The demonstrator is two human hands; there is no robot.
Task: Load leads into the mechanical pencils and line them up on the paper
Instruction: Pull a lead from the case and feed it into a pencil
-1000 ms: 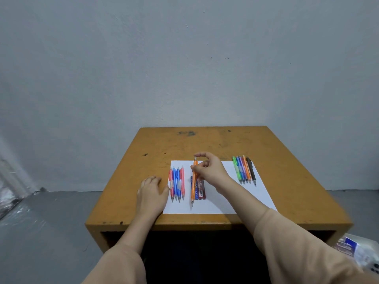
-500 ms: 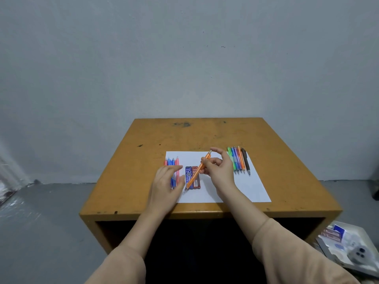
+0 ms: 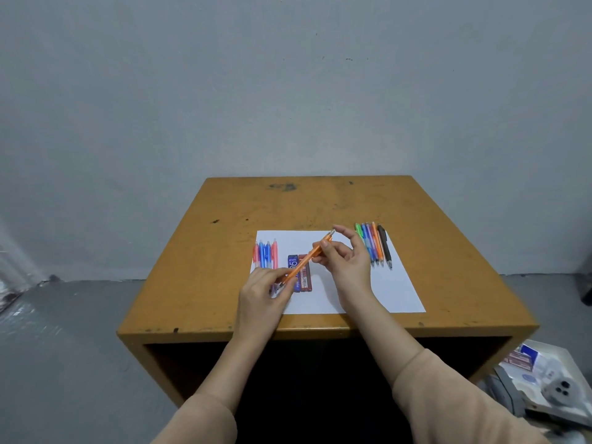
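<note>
- Head view: both hands pinch the orange pencil (image 3: 307,261), left hand (image 3: 261,291) at the tip, right hand (image 3: 344,262) near the cap (image 3: 332,232), slanted above the paper (image 3: 384,293).
- Risk: a loosened cap could drop and roll off the table (image 3: 320,203).
- Lead boxes (image 3: 303,282) lie underneath, between the left pencil row (image 3: 266,253) and the right pencil row (image 3: 373,245).

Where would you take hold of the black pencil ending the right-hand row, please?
Probably mid-barrel on the black pencil, coming from above and its open right side: it lies flat on the paper, and the row's orange pencil crowds its left.
</note>
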